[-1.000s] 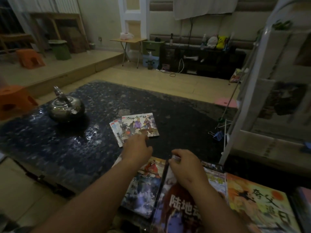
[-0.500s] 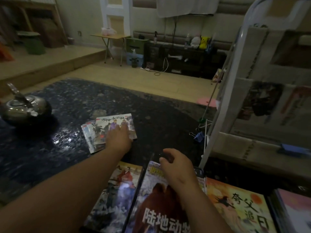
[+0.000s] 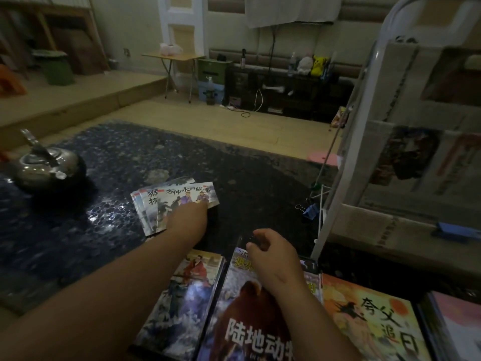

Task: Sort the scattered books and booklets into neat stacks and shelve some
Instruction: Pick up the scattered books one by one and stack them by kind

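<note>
Left grip (image 3: 186, 218) lies on a small fan of booklets (image 3: 182, 196) out in the middle of the counter (image 3: 78, 230), fingers stretched forward and flat on the top cover, curled round nothing that shows; right grip (image 3: 273, 256) sits nearer, fingers bent in a pinch at the top edge of the bear book (image 3: 244, 321), where something dark shows between the fingertips, too dim to make out. The counter is wide, dark and speckled, glinting where light hits it, and fills most of the lower view. At its right stands a white rack (image 3: 377, 212), its tubular frame rising out of view, its shelves lined with printed sheets and holding blurred covers. Along the near edge lies a row of big books side by side: the bear book, with large white characters; the orange book (image 3: 364, 321) with black characters, just right of it; the robed book (image 3: 182, 295) just left of it, showing a figure in red above waves; and a pink book (image 3: 458, 321) cut off at the far right. The booklets lie apart from this row, farther out, overlapping one another, the top one showing a line of characters and small figures. A steel kettle (image 3: 44, 165) stands at the counter's far left, well apart from the booklets. A blue clip (image 3: 309, 212) sits just beside the rack's foot
</note>
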Demonstrator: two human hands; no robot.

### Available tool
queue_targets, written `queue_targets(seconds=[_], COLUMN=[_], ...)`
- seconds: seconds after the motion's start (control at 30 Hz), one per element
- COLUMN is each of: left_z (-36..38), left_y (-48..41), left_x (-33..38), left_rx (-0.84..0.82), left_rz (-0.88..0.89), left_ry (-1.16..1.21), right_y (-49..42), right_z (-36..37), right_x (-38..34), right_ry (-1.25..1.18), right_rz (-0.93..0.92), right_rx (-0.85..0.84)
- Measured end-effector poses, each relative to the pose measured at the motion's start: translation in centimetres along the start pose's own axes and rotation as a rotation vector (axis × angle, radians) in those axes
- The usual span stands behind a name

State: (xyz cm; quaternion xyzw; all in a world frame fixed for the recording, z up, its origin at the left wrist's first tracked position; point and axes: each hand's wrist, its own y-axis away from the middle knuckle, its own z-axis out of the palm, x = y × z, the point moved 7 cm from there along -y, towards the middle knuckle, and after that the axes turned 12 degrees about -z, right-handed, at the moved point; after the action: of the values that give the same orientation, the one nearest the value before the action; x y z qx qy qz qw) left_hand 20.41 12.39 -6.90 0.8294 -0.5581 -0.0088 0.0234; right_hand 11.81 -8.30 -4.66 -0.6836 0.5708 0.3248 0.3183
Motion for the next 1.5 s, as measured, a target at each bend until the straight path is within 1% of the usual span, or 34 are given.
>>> queue_targets(seconds=[0.1, 0.27, 0.37, 0.47, 0.6, 0.73, 0.77, 0.87, 0.93, 1.0, 1.03, 1.1, 1.13, 1.2, 1.27, 1.37, 1.43, 1.5], left_z=[-1.2, -4.2, -5.1, -6.1, -7.9, -10.0, -10.1, -9.5, -9.1, -8.6, -8.3, -8.9, -9.2, -9.8, -10.2, -8.8, -7.7, -7.0], left_y=[1.1, 3.7, 5.6, 7.7, 11.5, 15.5, 16.2, 17.1, 17.5, 17.7, 17.6, 17.2, 16.6, 15.2, 14.1, 12.4, 11.4, 10.3], left_x=[-0.2, -0.7, -0.9, -1.3, -0.6, 0.4, 0.6, 0.9, 1.0, 1.2, 1.0, -0.2, -1.1, -3.3, -5.3, -6.7, -7.3, -8.1], left_rx=[0.032, 0.177, 0.226, 0.262, 0.386, 0.593, 0.616, 0.595, 0.576, 0.494, 0.420, 0.341, 0.293, 0.198, 0.157, 0.033, -0.084, -0.144], left_rz=[0.023, 0.110, 0.191, 0.228, 0.390, 0.512, 0.548, 0.614, 0.675, 0.737, 0.738, 0.634, 0.547, 0.341, 0.171, 0.036, -0.034, -0.120], left_ry=[0.068, 0.173, 0.187, 0.216, 0.274, 0.312, 0.308, 0.284, 0.247, 0.172, 0.133, 0.133, 0.189, 0.383, 0.511, 0.635, 0.818, 0.979], right_y=[0.0, 0.1, 0.3, 0.3, 0.5, 0.7, 0.8, 1.0, 1.1, 1.4, 1.5, 1.6, 1.6, 1.8, 1.8, 1.7, 1.6, 1.7], right_z=[-0.3, -0.6, -0.6, -1.0, -1.4, -1.9, -2.1, -2.6, -2.8, -3.2, -3.5, -3.9, -4.0, -3.9, -3.4, -2.3, -1.4, -0.4], right_x=[-0.1, -0.7, -1.3, -1.7, -2.1, -1.9, -1.8, -1.5, -1.2, -0.9, -0.7, -0.4, -0.3, -0.5, -0.8, -1.5, -1.8, -2.2], right_ry=[-0.016, -0.085, -0.149, -0.224, -0.371, -0.512, -0.547, -0.600, -0.578, -0.554, -0.552, -0.550, -0.543, -0.523, -0.483, -0.456, -0.464, -0.494], right_rz=[0.008, 0.007, 0.005, -0.007, 0.027, 0.049, 0.061, 0.102, 0.141, 0.190, 0.211, 0.224, 0.218, 0.195, 0.173, 0.147, 0.148, 0.150], right_rx=[0.010, 0.037, 0.038, 0.072, 0.136, 0.205, 0.219, 0.252, 0.258, 0.275, 0.292, 0.316, 0.314, 0.301, 0.270, 0.239, 0.205, 0.155])
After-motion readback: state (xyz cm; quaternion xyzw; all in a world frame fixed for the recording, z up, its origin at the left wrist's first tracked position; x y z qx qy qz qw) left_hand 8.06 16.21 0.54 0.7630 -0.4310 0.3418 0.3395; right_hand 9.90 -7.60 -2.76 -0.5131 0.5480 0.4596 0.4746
